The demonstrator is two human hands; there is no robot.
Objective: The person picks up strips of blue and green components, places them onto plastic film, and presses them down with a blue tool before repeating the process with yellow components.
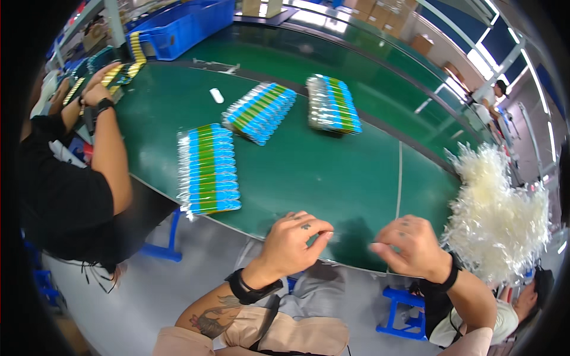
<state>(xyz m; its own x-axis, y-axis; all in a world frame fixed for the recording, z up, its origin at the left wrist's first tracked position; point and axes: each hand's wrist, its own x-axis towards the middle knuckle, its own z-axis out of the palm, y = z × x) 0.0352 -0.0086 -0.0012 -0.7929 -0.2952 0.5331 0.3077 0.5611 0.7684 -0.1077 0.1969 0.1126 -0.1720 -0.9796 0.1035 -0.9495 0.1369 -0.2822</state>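
Observation:
My left hand (294,243) is over the near edge of the green table (309,178), thumb and forefinger pressed together. To its right, my right hand (412,246) is also closed in a pinch, fingertips turned toward the left hand. Whatever either hand pinches, if anything, is too small or hidden to make out. Nearest my left hand lies a bundle of blue-and-green strips (208,172) with clear, shiny ends. Farther back are a slanted middle bundle (261,111) and a right bundle (335,105) of the same kind. A heap of clear plastic film (496,219) rises beside my right hand.
A small white object (217,95) lies near the middle bundle. At the far left stands a blue bin (184,32). A co-worker's arm (113,157) reaches over the table's left end, handling yellow strips (138,50). Blue stools (401,314) stand below the near edge.

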